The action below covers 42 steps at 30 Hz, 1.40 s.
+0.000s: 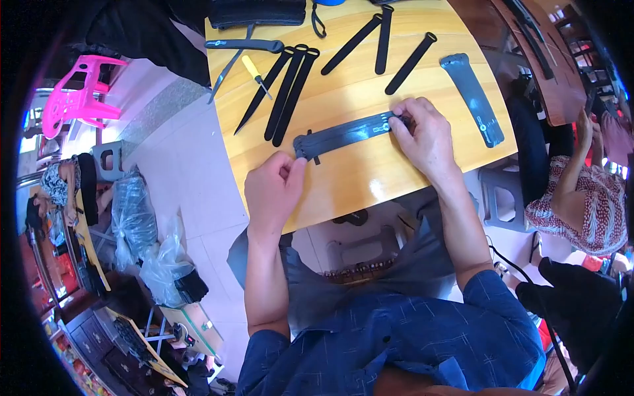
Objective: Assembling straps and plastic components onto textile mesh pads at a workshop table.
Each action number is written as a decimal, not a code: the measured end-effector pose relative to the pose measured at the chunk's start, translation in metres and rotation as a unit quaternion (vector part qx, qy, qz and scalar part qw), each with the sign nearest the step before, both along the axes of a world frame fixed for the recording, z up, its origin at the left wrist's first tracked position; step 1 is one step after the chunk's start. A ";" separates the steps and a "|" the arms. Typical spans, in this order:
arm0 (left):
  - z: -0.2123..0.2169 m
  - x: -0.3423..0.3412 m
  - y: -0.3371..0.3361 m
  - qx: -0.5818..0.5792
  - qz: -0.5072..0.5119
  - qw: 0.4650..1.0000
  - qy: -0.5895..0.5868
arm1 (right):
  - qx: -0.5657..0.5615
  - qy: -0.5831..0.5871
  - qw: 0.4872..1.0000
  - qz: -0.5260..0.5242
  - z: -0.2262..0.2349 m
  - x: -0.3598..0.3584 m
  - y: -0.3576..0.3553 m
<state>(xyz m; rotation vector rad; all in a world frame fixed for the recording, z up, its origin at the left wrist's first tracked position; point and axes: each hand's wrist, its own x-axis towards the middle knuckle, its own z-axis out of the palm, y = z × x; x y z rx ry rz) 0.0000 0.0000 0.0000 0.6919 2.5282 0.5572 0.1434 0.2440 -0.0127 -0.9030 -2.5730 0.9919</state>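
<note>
A dark grey flat band [347, 137] with white print lies slantwise on the wooden table in front of me. My left hand [274, 191] is closed at the band's left end, thumb and forefinger pinching its rounded tip. At the other end, my right hand [424, 135] grips the band, with the thumb on top and the fingers curled over it. A short black strip [316, 160] sticks out from beneath the band near my left hand. Several black straps with end loops, such as the strap [411, 64], lie beyond the hands.
A second grey band [473, 99] lies at the table's right. Toward the far left are a yellow-handled screwdriver [252, 68], another grey band [243, 45] and a black case [256, 13]. A pink plastic chair [82, 96] stands left of the table [370, 173]; other people sit either side.
</note>
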 end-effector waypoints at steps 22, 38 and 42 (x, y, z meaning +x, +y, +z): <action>-0.021 0.055 -0.002 0.073 -0.275 0.941 0.185 | 0.163 -0.071 0.940 0.290 -0.005 0.015 -0.065; -0.023 0.053 0.000 0.083 -0.269 0.944 0.174 | 0.124 -0.069 0.946 0.291 -0.004 0.022 -0.041; -0.022 0.048 -0.002 0.067 -0.251 0.947 0.187 | 0.111 -0.067 0.947 0.293 -0.001 0.021 -0.040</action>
